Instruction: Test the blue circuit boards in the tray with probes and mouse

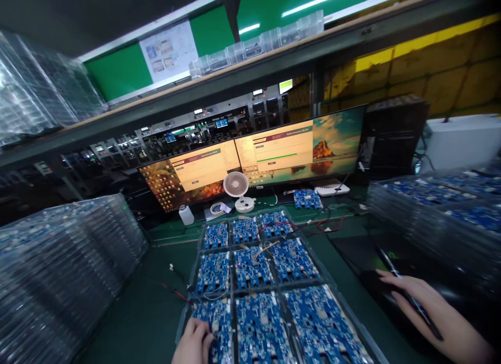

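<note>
A clear plastic tray (326, 280) with several blue circuit boards in its compartments lies in front of me. My left hand (193, 343) is at the tray's near-left board (221, 322), fingers curled down at its upper left edge. Thin wires (199, 299) run to that spot; what the fingertips pinch is hidden. On the right, my right hand (434, 312) holds a dark pen (410, 296), which slants up and left between the fingers. The fingertips of this hand are over a black mouse (376, 286) on a dark mat (348, 249).
Tall stacks of board-filled trays stand left (70, 270) and right (430, 218). Behind are two monitors (289, 155), a small white fan (236, 185), a white bottle (186, 215) and a separate board (308, 199). Loose red and black wires (329, 228) cross the bench. A shelf (219, 74) hangs above.
</note>
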`<state>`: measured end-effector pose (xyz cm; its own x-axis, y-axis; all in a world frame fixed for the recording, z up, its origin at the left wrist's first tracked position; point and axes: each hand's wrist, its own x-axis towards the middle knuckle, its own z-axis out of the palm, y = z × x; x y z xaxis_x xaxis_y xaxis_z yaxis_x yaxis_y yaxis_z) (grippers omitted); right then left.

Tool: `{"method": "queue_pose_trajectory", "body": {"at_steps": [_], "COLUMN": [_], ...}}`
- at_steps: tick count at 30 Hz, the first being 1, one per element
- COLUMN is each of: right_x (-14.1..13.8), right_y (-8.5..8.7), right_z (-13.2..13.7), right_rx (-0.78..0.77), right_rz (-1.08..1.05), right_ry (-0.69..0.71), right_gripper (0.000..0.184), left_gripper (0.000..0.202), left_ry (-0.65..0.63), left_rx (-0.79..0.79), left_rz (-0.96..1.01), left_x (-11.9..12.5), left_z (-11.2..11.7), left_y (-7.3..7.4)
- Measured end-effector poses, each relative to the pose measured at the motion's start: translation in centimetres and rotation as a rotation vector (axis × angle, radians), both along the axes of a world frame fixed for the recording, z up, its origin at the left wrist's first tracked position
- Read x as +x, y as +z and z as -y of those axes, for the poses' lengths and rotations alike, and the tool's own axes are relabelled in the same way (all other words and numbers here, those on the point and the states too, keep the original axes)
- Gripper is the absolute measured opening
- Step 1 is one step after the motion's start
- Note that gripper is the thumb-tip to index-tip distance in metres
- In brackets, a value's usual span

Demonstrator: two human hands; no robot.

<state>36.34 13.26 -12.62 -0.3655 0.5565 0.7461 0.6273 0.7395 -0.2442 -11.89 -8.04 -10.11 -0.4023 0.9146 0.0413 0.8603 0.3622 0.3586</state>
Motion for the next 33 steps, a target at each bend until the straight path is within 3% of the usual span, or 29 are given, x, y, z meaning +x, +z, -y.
{"method": "queue_pose_trajectory", "body": {"at_steps": [5,16,27,33], "right_x": [0.6,0.6,0.5,0.4], "right_y": [-1.8,-1.6,-1.3,-1.3], "right_z": [-0.8,-0.6,-0.5,-0.6], "right_rx": [-0.040,-0.034,-0.018,-0.040], "right_rz": [-0.008,0.004,0.035,0.016], "right_ry": [-0.011,-0.024,-0.013,-0.021], "right_gripper": [0.031,0.031,0.031,0.030], "left_gripper": [0.023,0.025,0.026,0.027], "left_ry": [0.007,0.004,0.005,-0.002], "left_rx": [-0.010,-0.011,-0.113,-0.065], "left_rz": [-0.012,-0.035,-0.033,-0.029], "left_x": [0.2,0.5,0.5,0.0], "left_z": [0.0,0.2,-0.1,0.0], "left_y": [0.4,0.6,1.2,0.6]}}
